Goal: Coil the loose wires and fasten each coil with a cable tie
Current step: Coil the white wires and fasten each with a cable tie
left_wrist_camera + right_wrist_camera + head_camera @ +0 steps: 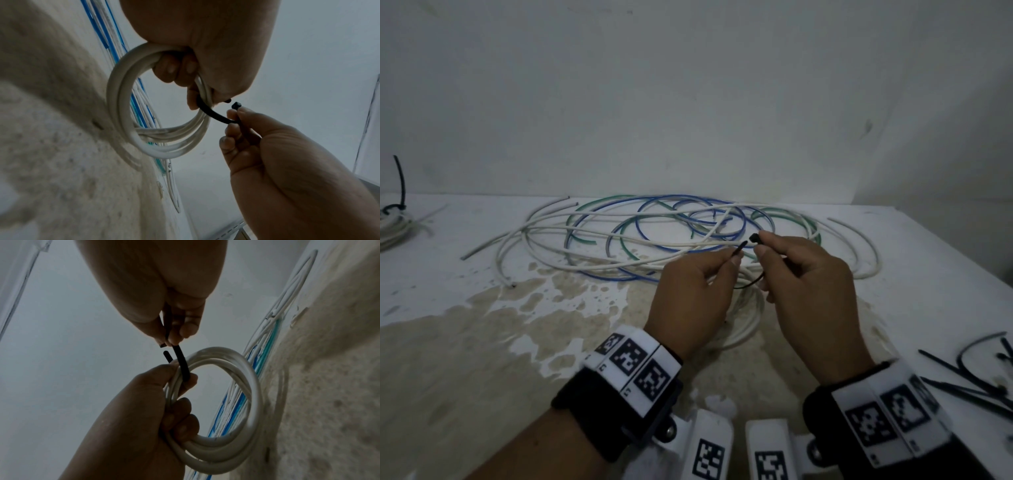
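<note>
- Left hand [690, 296], low centre of the head view, grips a white coil [131, 104] with curled fingers and pinches the tail of a black tie [213, 114] against it.
- Right hand [808, 284], just right of the left, pinches the tie near its head between thumb and fingertips [233, 113].
- Tie loops round the coil's strands; its tail tip and head sit close but apart, not yet joined.
- Coil hangs between the hands above the stained table [482, 342].
- Loose wires [654, 229], white, blue and green, sprawl across mid-frame behind the hands.
- Tied coil [393, 222] lies at the left edge, its tie tail sticking up.
- Spare ties [976, 377] lie at the lower right.
</note>
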### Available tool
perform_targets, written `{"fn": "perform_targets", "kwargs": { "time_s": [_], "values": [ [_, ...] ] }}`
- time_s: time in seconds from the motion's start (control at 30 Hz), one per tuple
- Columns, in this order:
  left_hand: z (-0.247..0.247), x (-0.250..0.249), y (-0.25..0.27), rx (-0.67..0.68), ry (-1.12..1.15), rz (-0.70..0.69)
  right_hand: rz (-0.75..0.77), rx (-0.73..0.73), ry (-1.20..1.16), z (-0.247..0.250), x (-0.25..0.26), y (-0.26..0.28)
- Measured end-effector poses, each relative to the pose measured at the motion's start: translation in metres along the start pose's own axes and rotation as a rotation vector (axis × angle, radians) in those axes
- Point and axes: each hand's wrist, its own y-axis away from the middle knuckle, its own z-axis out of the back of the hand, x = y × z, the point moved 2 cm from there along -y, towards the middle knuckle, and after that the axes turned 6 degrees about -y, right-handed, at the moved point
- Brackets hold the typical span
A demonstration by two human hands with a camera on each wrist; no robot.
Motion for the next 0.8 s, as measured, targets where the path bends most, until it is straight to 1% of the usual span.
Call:
{"fn": "perform_targets", "kwargs": {
  "time_s": [0.2, 0.33, 0.53, 0.63, 0.67, 0.73, 0.77, 0.8],
  "values": [
    [-0.0005, 0.0005, 0.0001, 0.001, -0.019, -0.038, 0.016, 0.044, -0.001, -0.0005, -0.0013, -0.0001],
    [-0.0006, 0.002, 0.0009, -0.011, -0.005, -0.052, -0.04, 0.059, -0.007, -0.0003, -0.003, -0.0009],
    [0.0, 0.0034, 0.001, -0.026, -0.034, -0.051, -0.081, 0.118, -0.048, -0.0019, -0.0016, -0.0001],
    [0.0002, 0.0032, 0.0017, -0.024, -0.078, -0.12, -0.076, 0.166, -0.06, 0.0015, 0.0033, -0.0014],
    [0.0002, 0.002, 0.0017, -0.024, -0.103, -0.157, -0.097, 0.171, -0.083, 0.0022, 0.0034, -0.0022],
    [0.0006, -0.0004, 0.0012, -0.022, -0.167, -0.207, -0.206, 0.161, -0.212, 0.002, 0.0008, -0.003],
    [0.0005, -0.001, 0.0008, -0.017, -0.181, -0.21, -0.264, 0.159, -0.269, 0.0011, -0.0006, -0.0026],
    [0.0002, -0.0012, 0.0009, -0.013, -0.171, -0.195, -0.291, 0.157, -0.291, -0.0001, -0.0013, -0.0018]
  ]
}}
